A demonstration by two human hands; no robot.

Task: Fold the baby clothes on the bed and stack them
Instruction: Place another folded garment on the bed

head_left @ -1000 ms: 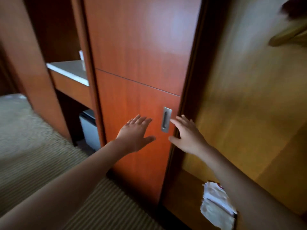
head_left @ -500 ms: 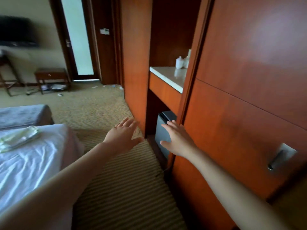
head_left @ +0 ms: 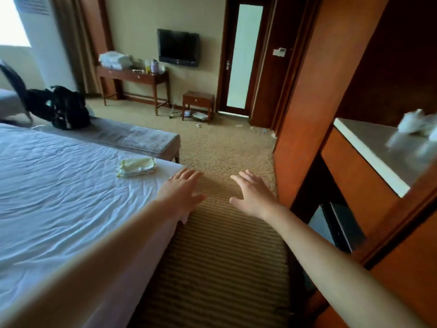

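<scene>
One wide bed (head_left: 59, 185) fills the left of the view, its white sheet creased all over. No loose garment shows on it, so the folding looks about done; what remains is probably squaring the pile. To do that well, walk to the bed's far corner rather than stretching. Then press the pile's sides inward with flat palms so the layers line up without sliding.

Both arms reach forward. The left grip (head_left: 182, 190) hovers over the bed's edge, and the right grip (head_left: 254, 197) over the striped carpet (head_left: 220, 256) between the bed and the wooden cabinet (head_left: 307, 91). Each is released, with fingers spread straight and carrying nothing, and neither touches the clothes.

The baby clothes (head_left: 136, 166) lie on the sheet near the bed's far right corner, just beyond the left grip. They form a small, low stack of pale yellow and white pieces, folded roughly rectangular with slightly uneven edges. They look thin and soft, likely to slump if lifted from one side.
</scene>
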